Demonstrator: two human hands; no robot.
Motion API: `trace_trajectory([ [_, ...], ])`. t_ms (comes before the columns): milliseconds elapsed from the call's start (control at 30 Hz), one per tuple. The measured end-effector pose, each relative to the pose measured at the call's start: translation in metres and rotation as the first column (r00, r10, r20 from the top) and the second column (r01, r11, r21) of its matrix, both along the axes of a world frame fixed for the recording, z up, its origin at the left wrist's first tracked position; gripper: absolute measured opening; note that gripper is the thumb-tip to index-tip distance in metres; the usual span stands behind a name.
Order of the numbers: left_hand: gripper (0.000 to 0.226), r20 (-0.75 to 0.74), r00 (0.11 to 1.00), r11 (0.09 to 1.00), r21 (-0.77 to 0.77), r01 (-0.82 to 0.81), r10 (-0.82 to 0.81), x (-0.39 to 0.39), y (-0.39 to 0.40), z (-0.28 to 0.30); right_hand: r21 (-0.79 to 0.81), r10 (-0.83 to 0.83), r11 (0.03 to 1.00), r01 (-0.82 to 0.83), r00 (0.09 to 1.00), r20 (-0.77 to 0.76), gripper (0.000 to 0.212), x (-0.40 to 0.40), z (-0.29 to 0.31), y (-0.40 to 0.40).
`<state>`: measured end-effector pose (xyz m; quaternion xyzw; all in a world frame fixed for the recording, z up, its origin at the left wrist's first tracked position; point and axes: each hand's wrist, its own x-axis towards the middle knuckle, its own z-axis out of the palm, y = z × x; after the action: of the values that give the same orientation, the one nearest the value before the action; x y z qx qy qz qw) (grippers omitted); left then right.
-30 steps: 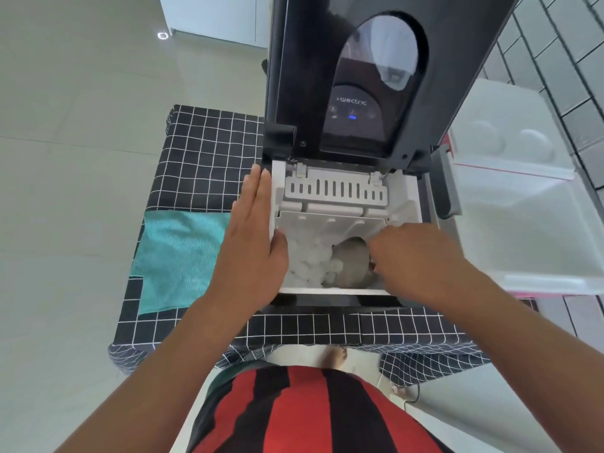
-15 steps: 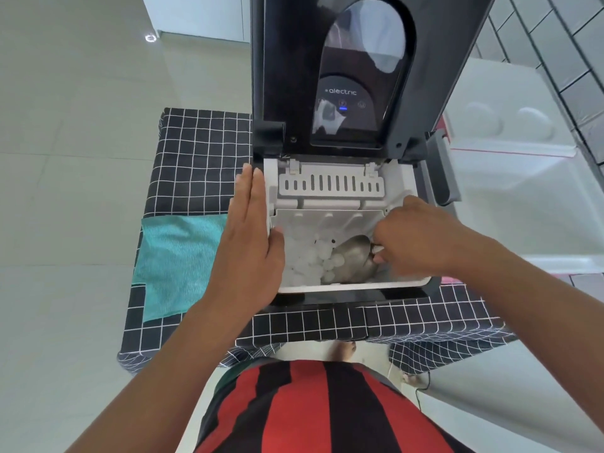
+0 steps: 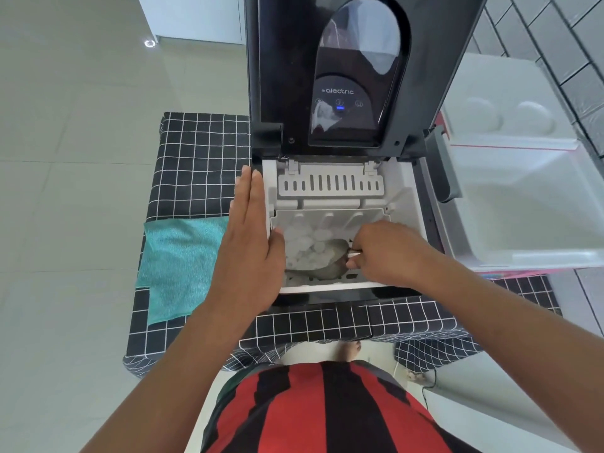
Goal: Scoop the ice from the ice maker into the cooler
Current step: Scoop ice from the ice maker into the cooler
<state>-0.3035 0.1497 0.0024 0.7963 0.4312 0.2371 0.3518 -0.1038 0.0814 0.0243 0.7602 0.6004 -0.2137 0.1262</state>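
Two hands are busy: my left hand (image 3: 248,243) lies flat against the ice maker (image 3: 330,191), my right hand (image 3: 384,253) grips the scoop (image 3: 327,259) in the ice (image 3: 304,246). Scooping underway, I judge; next, lift level toward the cooler (image 3: 529,204), right.

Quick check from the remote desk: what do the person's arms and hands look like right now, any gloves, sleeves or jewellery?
Both arms are bare from wrist to where they leave the frame; no sleeves show. The left hand and right hand wear no gloves, and no rings, watch or bands are visible on the wrists. The only clothing in view is a shirt with broad red and black vertical stripes.
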Motion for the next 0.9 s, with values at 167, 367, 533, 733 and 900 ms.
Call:
trace_trajectory([
  [167,0.073,0.005,1.0,1.0,0.005,0.001,-0.001,0.001,0.001,0.0,0.094,-0.024,0.995,0.017,0.997,0.077,0.021,-0.004,0.0,-0.002],
  [367,0.073,-0.001,1.0,1.0,0.01,-0.011,0.011,0.0,0.001,-0.001,0.103,0.039,0.993,-0.048,0.995,0.091,0.017,-0.01,0.006,0.003],
  [533,0.073,-0.013,1.0,1.0,0.008,0.001,-0.001,0.002,0.001,-0.001,-0.071,-0.083,0.994,0.079,0.995,-0.063,0.037,-0.006,0.005,0.003],
  [733,0.073,-0.021,1.0,1.0,0.002,-0.004,0.004,0.001,0.0,-0.001,-0.036,-0.193,0.981,0.19,0.972,-0.137,0.037,-0.007,0.007,-0.003],
  [900,0.073,-0.005,1.0,1.0,-0.018,-0.013,0.013,0.001,0.0,-0.002,0.105,-0.126,0.987,0.119,0.99,0.068,0.007,-0.015,0.005,-0.003],
])
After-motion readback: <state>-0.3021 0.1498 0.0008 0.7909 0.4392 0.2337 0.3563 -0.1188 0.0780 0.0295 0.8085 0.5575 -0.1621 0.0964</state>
